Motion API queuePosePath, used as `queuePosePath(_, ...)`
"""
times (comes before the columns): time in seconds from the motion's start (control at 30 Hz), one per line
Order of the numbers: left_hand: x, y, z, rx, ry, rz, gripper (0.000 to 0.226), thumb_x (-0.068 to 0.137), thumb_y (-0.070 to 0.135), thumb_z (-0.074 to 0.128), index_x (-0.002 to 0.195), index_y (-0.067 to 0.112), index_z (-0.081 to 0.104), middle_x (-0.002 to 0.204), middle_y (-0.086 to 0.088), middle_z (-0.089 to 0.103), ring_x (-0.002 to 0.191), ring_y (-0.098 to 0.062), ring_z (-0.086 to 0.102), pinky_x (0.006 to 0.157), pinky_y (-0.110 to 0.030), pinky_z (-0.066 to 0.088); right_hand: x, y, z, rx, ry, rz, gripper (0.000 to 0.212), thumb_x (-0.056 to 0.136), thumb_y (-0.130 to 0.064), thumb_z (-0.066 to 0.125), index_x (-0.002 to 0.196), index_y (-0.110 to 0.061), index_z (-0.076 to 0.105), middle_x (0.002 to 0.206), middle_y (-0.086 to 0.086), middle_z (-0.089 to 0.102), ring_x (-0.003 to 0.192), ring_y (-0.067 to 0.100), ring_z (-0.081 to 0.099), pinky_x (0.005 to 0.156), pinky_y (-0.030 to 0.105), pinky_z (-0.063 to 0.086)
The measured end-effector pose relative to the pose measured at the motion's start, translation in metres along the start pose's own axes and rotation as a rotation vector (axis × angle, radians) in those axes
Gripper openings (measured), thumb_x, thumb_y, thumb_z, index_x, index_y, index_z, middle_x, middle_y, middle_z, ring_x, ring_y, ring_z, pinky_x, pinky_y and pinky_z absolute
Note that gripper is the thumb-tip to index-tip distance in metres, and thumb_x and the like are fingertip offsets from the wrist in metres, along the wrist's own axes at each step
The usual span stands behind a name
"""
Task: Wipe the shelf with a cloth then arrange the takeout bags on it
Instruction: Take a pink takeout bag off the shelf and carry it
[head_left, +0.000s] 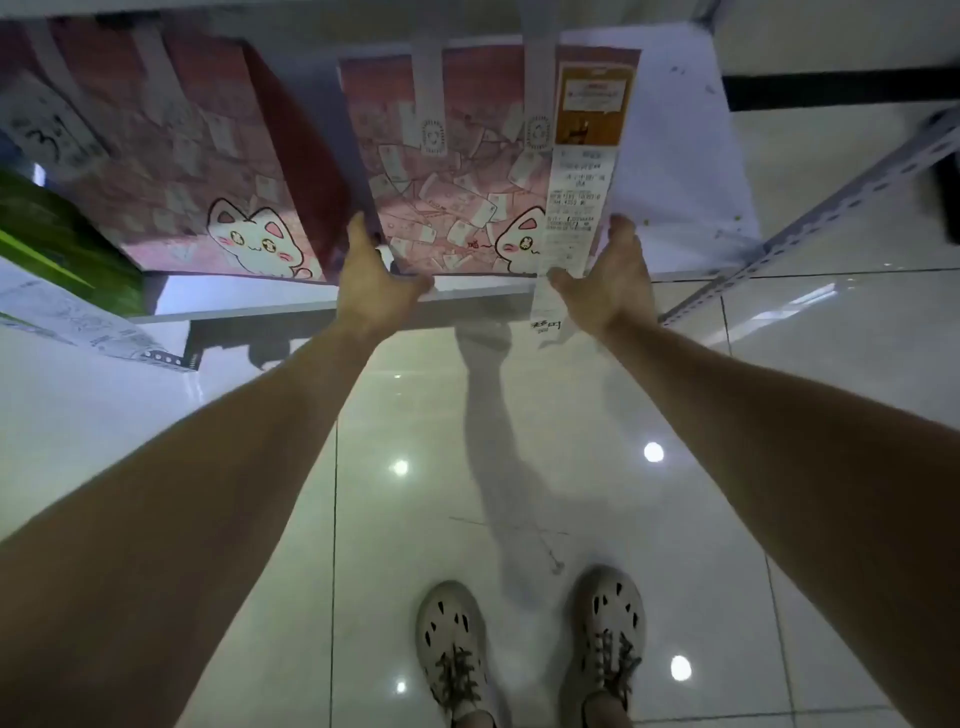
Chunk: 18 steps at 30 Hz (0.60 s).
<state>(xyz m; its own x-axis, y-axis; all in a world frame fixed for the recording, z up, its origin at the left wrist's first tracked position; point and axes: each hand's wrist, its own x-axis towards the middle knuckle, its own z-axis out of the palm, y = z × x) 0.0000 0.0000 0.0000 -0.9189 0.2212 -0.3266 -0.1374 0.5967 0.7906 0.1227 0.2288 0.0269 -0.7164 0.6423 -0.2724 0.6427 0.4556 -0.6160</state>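
White shelf (675, 156): takeout bag (457, 171) upright between left hand (382, 265) and right hand (608, 270), each grip clasping 1 lower corner.

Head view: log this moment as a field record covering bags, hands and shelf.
shelf: white board, uncovered surface to the right of the bags
right cat bag: pink, upright on the shelf near its front edge
left cat bag: pink, upright, just left of it
green bag: far left, partly out of frame
receipt strip: on right cat bag's front, tail hanging below the shelf edge
left hand: holds right cat bag's lower left corner
right hand: holds its lower right corner
cloth: not in view
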Motion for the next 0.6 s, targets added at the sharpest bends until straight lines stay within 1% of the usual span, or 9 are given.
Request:
queuePosePath(0.07, 0.005, 0.006, 0.005, 0.034, 0.018, 0.043, 0.075, 0.092, 0.017, 0.079, 0.156, 0.017, 0.038, 0.131, 0.008, 0.064, 0.121, -0.02, 0.067, 0.113, -0.042, 0.053, 0.007, -0.004, 0.003, 0.011, -0.012, -0.01, 0.064, 0.096, -0.028, 0.075, 0.145, -0.008, 0.039, 0.147, 0.011, 0.057, 0.134, 0.032, 0.057, 0.109, 0.046, 0.051)
queuePosePath(0.13, 0.002, 0.008, 0.006, 0.093, 0.043, 0.053, 0.055, 0.097, 0.016, 0.07, 0.146, 0.015, 0.045, 0.124, 0.003, 0.068, 0.117, -0.027, 0.07, 0.107, -0.047, 0.056, 0.005, -0.007, 0.003, -0.011, -0.004, 0.036, 0.054, 0.099, -0.024, 0.071, 0.14, -0.007, 0.041, 0.145, 0.012, 0.06, 0.132, 0.034, 0.059, 0.107, 0.045, 0.053)
queuePosePath(0.2, -0.009, 0.005, 0.007, 0.151, 0.072, 0.094, 0.043, 0.1, 0.012, 0.064, 0.14, 0.013, 0.049, 0.12, -0.002, 0.071, 0.11, -0.029, 0.073, 0.1, -0.049, 0.058, -0.004, -0.007, 0.003, -0.049, 0.036, 0.089, 0.049, 0.1, -0.021, 0.068, 0.138, -0.006, 0.041, 0.142, 0.015, 0.061, 0.128, 0.036, 0.061, 0.105, 0.046, 0.054)
queuePosePath(0.3, -0.036, 0.005, -0.002, 0.207, 0.083, 0.159, 0.032, 0.103, 0.007, 0.057, 0.132, 0.019, 0.051, 0.109, -0.001, 0.075, 0.095, -0.029, 0.074, 0.088, -0.051, 0.061, -0.033, -0.002, -0.006, -0.073, 0.099, 0.151, 0.043, 0.1, -0.019, 0.066, 0.134, -0.006, 0.043, 0.135, 0.017, 0.063, 0.122, 0.04, 0.064, 0.096, 0.046, 0.056)
queuePosePath(0.33, -0.045, 0.003, -0.004, 0.232, 0.091, 0.172, 0.032, 0.103, 0.008, 0.056, 0.132, 0.02, 0.051, 0.106, -0.001, 0.076, 0.092, -0.03, 0.073, 0.084, -0.051, 0.061, -0.044, 0.001, -0.005, -0.073, 0.113, 0.159, 0.041, 0.1, -0.018, 0.065, 0.132, -0.006, 0.043, 0.134, 0.018, 0.064, 0.119, 0.042, 0.064, 0.093, 0.046, 0.056)
queuePosePath(0.4, -0.075, 0.008, -0.013, 0.244, 0.051, 0.192, 0.039, 0.101, 0.009, 0.054, 0.139, 0.021, 0.05, 0.105, -0.005, 0.075, 0.089, -0.033, 0.072, 0.078, -0.048, 0.059, -0.079, 0.002, -0.013, -0.039, 0.121, 0.172, 0.038, 0.1, -0.015, 0.06, 0.131, -0.008, 0.038, 0.133, 0.018, 0.065, 0.114, 0.044, 0.066, 0.088, 0.048, 0.058)
queuePosePath(0.47, -0.11, 0.021, -0.025, 0.254, -0.015, 0.158, 0.052, 0.1, 0.007, 0.054, 0.148, 0.025, 0.044, 0.109, -0.007, 0.075, 0.092, -0.035, 0.072, 0.077, -0.047, 0.058, -0.121, -0.002, -0.029, -0.002, 0.106, 0.202, 0.037, 0.099, -0.013, 0.058, 0.128, -0.014, 0.035, 0.13, 0.016, 0.067, 0.109, 0.043, 0.069, 0.086, 0.052, 0.06)
queuePosePath(0.53, -0.146, 0.035, -0.039, 0.294, -0.07, 0.136, 0.064, 0.099, 0.002, 0.055, 0.155, 0.027, 0.037, 0.111, -0.01, 0.074, 0.093, -0.038, 0.072, 0.076, -0.047, 0.057, -0.163, -0.006, -0.05, 0.026, 0.079, 0.247, 0.036, 0.099, -0.014, 0.059, 0.126, -0.017, 0.037, 0.125, 0.011, 0.069, 0.103, 0.039, 0.072, 0.08, 0.052, 0.063)
queuePosePath(0.6, -0.18, 0.054, -0.054, 0.341, -0.099, 0.138, 0.071, 0.098, 0.002, 0.056, 0.16, 0.028, 0.032, 0.11, -0.012, 0.074, 0.092, -0.041, 0.071, 0.077, -0.047, 0.058, -0.204, -0.008, -0.076, 0.057, 0.061, 0.235, 0.046, 0.1, -0.017, 0.061, 0.137, -0.019, 0.034, 0.127, 0.008, 0.07, 0.1, 0.036, 0.074, 0.075, 0.05, 0.065)
